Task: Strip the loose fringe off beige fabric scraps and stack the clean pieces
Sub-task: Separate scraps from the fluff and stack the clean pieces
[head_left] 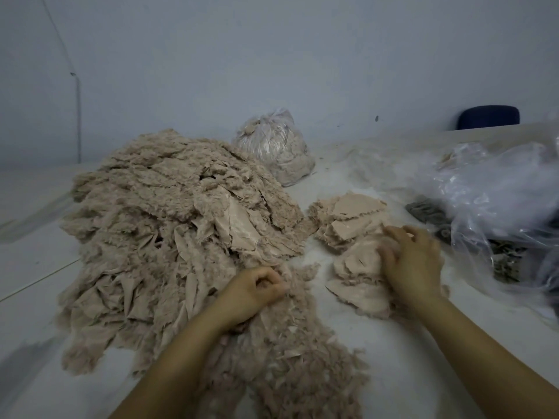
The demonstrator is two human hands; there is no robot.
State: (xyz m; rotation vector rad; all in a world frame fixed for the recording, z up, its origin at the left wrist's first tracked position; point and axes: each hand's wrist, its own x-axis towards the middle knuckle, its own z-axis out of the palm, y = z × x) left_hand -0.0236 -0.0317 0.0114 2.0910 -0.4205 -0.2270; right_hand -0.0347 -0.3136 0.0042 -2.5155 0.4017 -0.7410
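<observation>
A big heap of fringed scraps point(169, 237) takes up the left and middle of the table point(393, 373). Just right of it, toward the centre-right, sits the smaller stack of stripped pieces point(354, 225), with the right hand point(414, 261) resting on its near part. At the near edge of the heap lies a spread of pulled-off fringe point(290, 352), running toward the person; the left hand point(254, 291) is at its far end, between heap and stack. Behind the heap, farther back, stands a tied bag point(275, 146). Loose plastic bags point(499, 189) lie at the far right, darker scraps point(429, 214) at their left edge. A chair back point(488, 117) shows beyond the table.
</observation>
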